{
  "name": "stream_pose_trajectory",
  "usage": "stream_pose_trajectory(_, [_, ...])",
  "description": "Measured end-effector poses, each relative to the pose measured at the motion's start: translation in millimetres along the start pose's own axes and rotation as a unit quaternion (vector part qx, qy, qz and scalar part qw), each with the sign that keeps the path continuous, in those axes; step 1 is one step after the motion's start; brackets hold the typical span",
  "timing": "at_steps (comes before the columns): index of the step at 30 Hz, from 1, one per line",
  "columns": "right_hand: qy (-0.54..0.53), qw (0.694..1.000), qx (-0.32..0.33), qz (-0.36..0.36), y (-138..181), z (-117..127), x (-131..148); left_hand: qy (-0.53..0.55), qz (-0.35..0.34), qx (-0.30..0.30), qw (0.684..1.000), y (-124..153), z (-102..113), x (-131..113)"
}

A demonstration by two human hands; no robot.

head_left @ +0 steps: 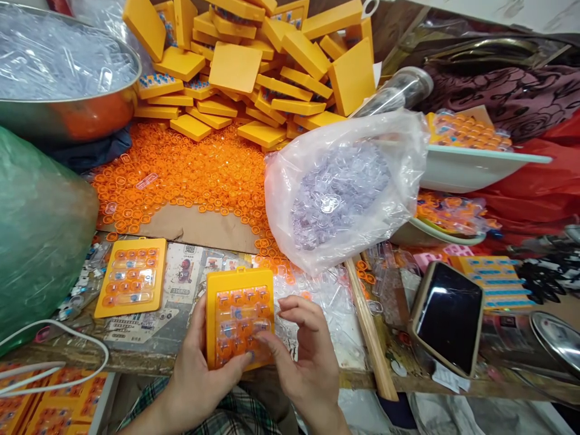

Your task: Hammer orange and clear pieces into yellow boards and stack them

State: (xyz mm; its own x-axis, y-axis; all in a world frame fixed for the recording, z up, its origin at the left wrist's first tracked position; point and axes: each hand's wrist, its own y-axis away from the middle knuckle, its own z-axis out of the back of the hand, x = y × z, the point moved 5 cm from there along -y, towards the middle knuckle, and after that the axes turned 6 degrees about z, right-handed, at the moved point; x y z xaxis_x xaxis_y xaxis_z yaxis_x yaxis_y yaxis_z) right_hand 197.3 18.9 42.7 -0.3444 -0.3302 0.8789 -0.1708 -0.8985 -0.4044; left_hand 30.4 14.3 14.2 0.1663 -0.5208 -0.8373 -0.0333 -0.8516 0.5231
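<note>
One yellow tray (pixel 240 279) is clamped in our left hand (pixel 197 365), over the table's front edge (pixel 140 362); our right hand (pixel 308 347) curves at its right side, thumb and fingers apart.

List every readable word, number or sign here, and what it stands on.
"116PCS" (last letters blurred): on the flat grey-and-white printed sheet lying on the worktable.
QR code, a sign without words: near that sheet's far edge.
Too small or blurred to read: the sheet's remaining print.
</note>
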Motion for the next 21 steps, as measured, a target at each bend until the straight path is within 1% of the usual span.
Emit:
stream_pose_trajectory(1, [-0.012,0.999,-0.005,-0.032,2,-1,-2,0.001,0.005,0.001,1.000,0,1,1])
stream_pose_trajectory(2, [-0.044,0.996,0.002,-0.080,4,-3,-5,0.001,0.010,0.001,1.000,1,2,3])
stream_pose_trajectory(3, [-0.091,0.986,0.020,-0.139,5,-7,-8,-0.001,0.014,-0.002,1.000,1,3,4])
stream_pose_trajectory(5, [-0.188,0.948,0.072,-0.246,9,-17,-11,-0.004,0.013,-0.006,1.000,2,5,7])
stream_pose_trajectory(6, [-0.222,0.928,0.091,-0.284,10,-21,-11,-0.006,0.008,-0.005,1.000,2,6,8])
stream_pose_trajectory(7, [-0.244,0.913,0.102,-0.309,10,-23,-10,-0.008,0.002,-0.002,1.000,2,7,9])
stream_pose_trajectory(8, [-0.256,0.905,0.105,-0.324,10,-24,-10,-0.010,-0.004,0.001,1.000,2,8,10])
stream_pose_trajectory(13, [-0.271,0.900,0.070,-0.334,9,-24,-14,-0.007,-0.037,0.013,0.999,6,8,13])
stream_pose_trajectory(16, [-0.263,0.905,0.067,-0.329,9,-31,-15,-0.006,-0.055,-0.009,0.998,7,13,5])
stream_pose_trajectory(18, [-0.259,0.909,0.079,-0.316,5,-45,-13,-0.022,-0.045,-0.033,0.998,4,23,-4])
stream_pose_trajectory(20, [-0.267,0.909,0.113,-0.300,-1,-68,-8,-0.044,-0.040,-0.064,0.996,1,39,-19])
stream_pose_trajectory(21, [-0.268,0.909,0.139,-0.288,-4,-82,-4,-0.053,-0.048,-0.083,0.994,-1,51,-28])
